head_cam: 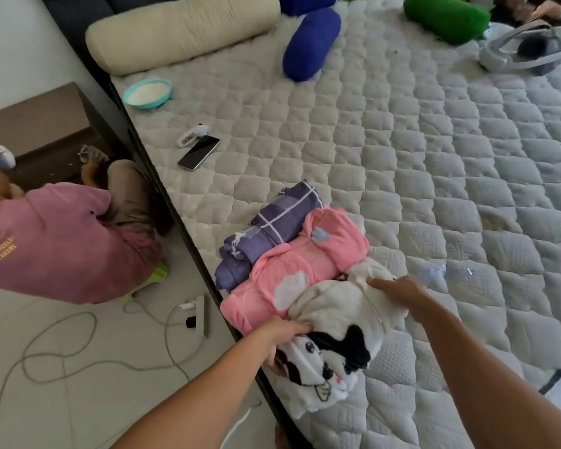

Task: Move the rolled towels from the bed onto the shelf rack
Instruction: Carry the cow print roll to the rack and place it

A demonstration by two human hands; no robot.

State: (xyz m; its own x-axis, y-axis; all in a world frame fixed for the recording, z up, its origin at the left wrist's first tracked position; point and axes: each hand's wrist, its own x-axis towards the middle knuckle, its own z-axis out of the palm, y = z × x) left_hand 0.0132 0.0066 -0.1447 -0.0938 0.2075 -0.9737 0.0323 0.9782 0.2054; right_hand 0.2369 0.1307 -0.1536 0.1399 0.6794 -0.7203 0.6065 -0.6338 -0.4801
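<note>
Fingers of both hands grip one white towel [337, 306] beside two rolled towels.

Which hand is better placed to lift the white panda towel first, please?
Probably the left hand: it already grips the white panda towel at its near end. The right hand only touches the far end, so it can support.

Both bare forearms reach in from the near edge, angled toward the far side. The left hand [284, 340] sits nearer and further left, knuckles up, its fingers curled down and gripping the white towel [337, 322] at its left end. The right hand [399, 291] lies farther and to the right, palm down, fingers curled over the towel's far right end, pinching the cloth.
</note>
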